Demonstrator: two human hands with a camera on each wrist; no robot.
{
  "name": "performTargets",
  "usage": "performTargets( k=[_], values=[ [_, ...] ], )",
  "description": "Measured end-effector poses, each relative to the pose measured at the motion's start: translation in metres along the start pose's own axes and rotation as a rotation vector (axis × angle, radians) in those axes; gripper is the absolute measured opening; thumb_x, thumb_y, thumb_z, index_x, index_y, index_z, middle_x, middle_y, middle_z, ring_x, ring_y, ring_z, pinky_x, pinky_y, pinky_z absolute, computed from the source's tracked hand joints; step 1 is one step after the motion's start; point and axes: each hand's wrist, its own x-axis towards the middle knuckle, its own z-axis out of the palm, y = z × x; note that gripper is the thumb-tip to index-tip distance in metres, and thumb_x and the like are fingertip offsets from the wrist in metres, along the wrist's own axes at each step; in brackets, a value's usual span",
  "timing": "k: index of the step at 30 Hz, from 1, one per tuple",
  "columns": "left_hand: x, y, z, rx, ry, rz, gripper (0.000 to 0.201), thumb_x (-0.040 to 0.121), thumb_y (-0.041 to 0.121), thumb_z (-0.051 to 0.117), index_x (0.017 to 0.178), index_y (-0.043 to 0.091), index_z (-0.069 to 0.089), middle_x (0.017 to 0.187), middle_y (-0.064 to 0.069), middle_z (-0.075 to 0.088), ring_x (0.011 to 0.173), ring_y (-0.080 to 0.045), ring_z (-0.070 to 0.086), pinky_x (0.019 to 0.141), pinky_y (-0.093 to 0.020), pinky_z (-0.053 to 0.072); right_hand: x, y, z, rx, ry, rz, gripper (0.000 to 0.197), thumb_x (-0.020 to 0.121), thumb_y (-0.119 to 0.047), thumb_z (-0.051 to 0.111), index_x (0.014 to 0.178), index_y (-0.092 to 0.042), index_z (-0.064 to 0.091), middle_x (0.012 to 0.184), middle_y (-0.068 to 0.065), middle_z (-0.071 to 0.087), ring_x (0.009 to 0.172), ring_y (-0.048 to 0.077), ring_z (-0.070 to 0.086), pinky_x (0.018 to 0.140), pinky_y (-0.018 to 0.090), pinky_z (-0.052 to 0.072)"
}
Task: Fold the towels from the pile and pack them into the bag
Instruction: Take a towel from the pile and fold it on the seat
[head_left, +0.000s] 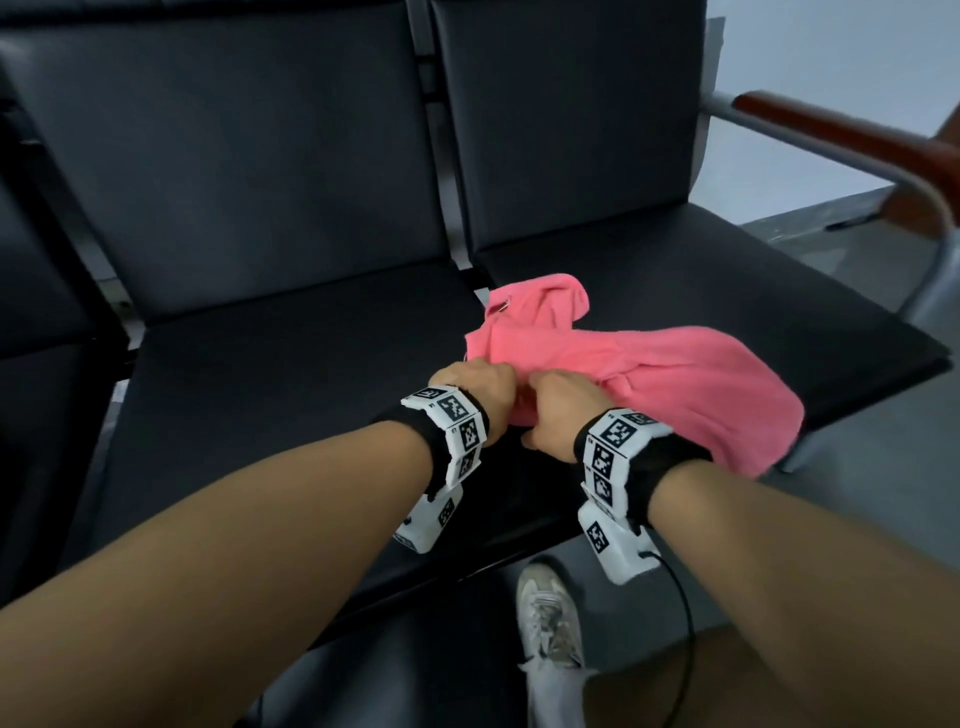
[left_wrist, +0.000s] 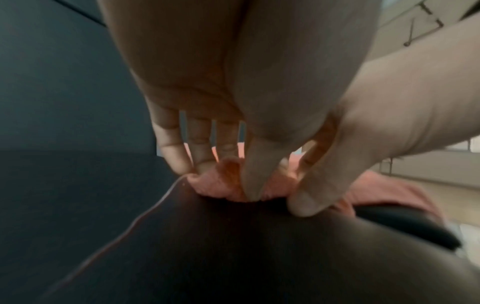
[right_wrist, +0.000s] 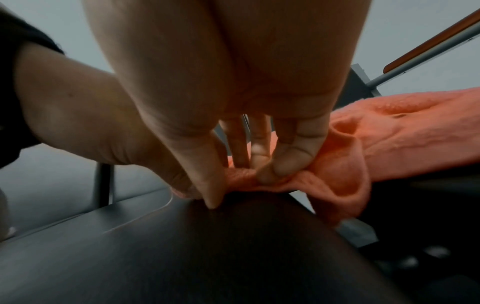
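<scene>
Your left hand (head_left: 475, 387), at centre frame in the head view, pinches the near edge of the pink towel (head_left: 649, 379) between thumb and fingers; your right hand (head_left: 558, 410), just beside it to the right, pinches the same edge, index finger curled onto the cloth against the thumb. The towel lies crumpled on the black seat (head_left: 291, 395), spreading from centre toward the lower right, where its far end hangs over the seat's front edge. Risk noted: both grips sit close together on one bunched hem, so if you lift from here the cloth will likely hang as a rope rather than open flat, and the overhanging end may drag it toward the floor (head_left: 883, 467). A thin pinch on plush fabric may also slip. The head view alone shows the towel's full spread and the overhang; neither a bag nor a pile appears in any view. The left wrist view shows the thumb (left_wrist: 250, 181) pressed into the hem; the right wrist view shows the fold of cloth (right_wrist: 345, 164) looping right of your fingers
</scene>
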Motion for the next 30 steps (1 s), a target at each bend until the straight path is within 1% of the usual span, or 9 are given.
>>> performTargets(
  k=[3,7,10,14,17,20,25,27,30],
  values=[
    [-0.006,-0.008,0.000,-0.048,-0.044,0.026,0.031,0.097,0.040,0.055,0.117,0.020,0.066,0.115,-0.011,0.065,0.106,-0.032,0.065,0.087,-0.039,0.054,0.006,-0.009,0.006,-0.011,-0.005,-0.001,0.027,0.088,-0.019,0.068,0.113,-0.011,0.063,0.108,0.010,0.068,0.097,0.030,0.065,0.075,0.032,0.048],
    [-0.024,-0.032,0.003,-0.114,-0.044,0.008,0.020,0.096,0.032,0.054,0.110,0.021,0.063,0.112,-0.011,0.066,0.100,-0.032,0.066,0.081,-0.035,0.052,0.011,-0.030,0.014,-0.007,-0.009,-0.031,0.013,0.096,-0.023,0.058,0.097,-0.010,0.060,0.088,0.008,0.064,0.081,0.029,0.061,0.065,0.032,0.042],
    [-0.046,-0.060,-0.002,-0.243,-0.010,-0.031,0.011,0.096,0.031,0.053,0.102,0.026,0.060,0.109,-0.007,0.068,0.101,-0.029,0.064,0.082,-0.033,0.048,0.011,-0.060,0.016,0.024,0.001,-0.091,0.018,0.096,-0.020,0.052,0.103,-0.008,0.064,0.101,0.014,0.069,0.096,0.034,0.064,0.073,0.036,0.047],
    [-0.081,-0.101,-0.009,-0.363,0.079,-0.105,0.014,0.095,0.036,0.061,0.101,0.023,0.058,0.105,-0.005,0.071,0.102,-0.026,0.062,0.086,-0.034,0.048,0.009,-0.110,0.021,0.080,0.029,-0.178,0.008,0.097,-0.015,0.048,0.091,-0.015,0.053,0.106,0.016,0.068,0.102,0.034,0.063,0.073,0.034,0.041],
    [-0.108,-0.133,-0.011,-0.482,0.126,-0.182,0.024,0.094,0.047,0.052,0.097,0.024,0.059,0.095,-0.003,0.074,0.093,-0.025,0.069,0.087,-0.041,0.056,0.009,-0.152,0.025,0.095,0.034,-0.242,0.008,0.097,-0.012,0.048,0.099,-0.010,0.055,0.111,0.017,0.068,0.108,0.036,0.062,0.081,0.037,0.044],
    [-0.138,-0.166,-0.014,-0.538,0.275,-0.265,0.028,0.101,0.046,0.044,0.092,0.023,0.058,0.091,-0.005,0.072,0.089,-0.025,0.065,0.083,-0.040,0.053,0.008,-0.198,0.027,0.151,0.043,-0.294,0.019,0.098,-0.016,0.046,0.111,-0.006,0.057,0.114,0.019,0.067,0.110,0.038,0.060,0.086,0.041,0.045],
    [-0.182,-0.222,-0.010,-0.636,0.522,-0.406,0.033,0.101,0.038,0.055,0.072,0.024,0.050,0.072,0.003,0.064,0.082,-0.025,0.062,0.069,-0.032,0.040,0.012,-0.272,0.043,0.204,0.084,-0.389,0.020,0.099,-0.016,0.043,0.110,-0.005,0.056,0.112,0.021,0.068,0.106,0.043,0.061,0.082,0.045,0.046],
    [-0.188,-0.237,-0.013,-0.680,0.599,-0.455,0.034,0.099,0.041,0.059,0.072,0.021,0.054,0.069,0.005,0.061,0.081,-0.025,0.062,0.069,-0.032,0.041,0.016,-0.292,0.047,0.243,0.125,-0.400,0.016,0.099,-0.016,0.045,0.105,-0.006,0.055,0.111,0.020,0.068,0.105,0.043,0.061,0.080,0.044,0.044],
    [-0.192,-0.250,-0.021,-0.720,0.676,-0.489,0.037,0.098,0.045,0.061,0.078,0.014,0.064,0.069,0.003,0.063,0.079,-0.021,0.063,0.069,-0.032,0.046,0.024,-0.304,0.047,0.293,0.152,-0.416,0.006,0.093,-0.017,0.055,0.093,-0.013,0.051,0.099,0.014,0.068,0.096,0.039,0.061,0.071,0.035,0.038]
  ],
)
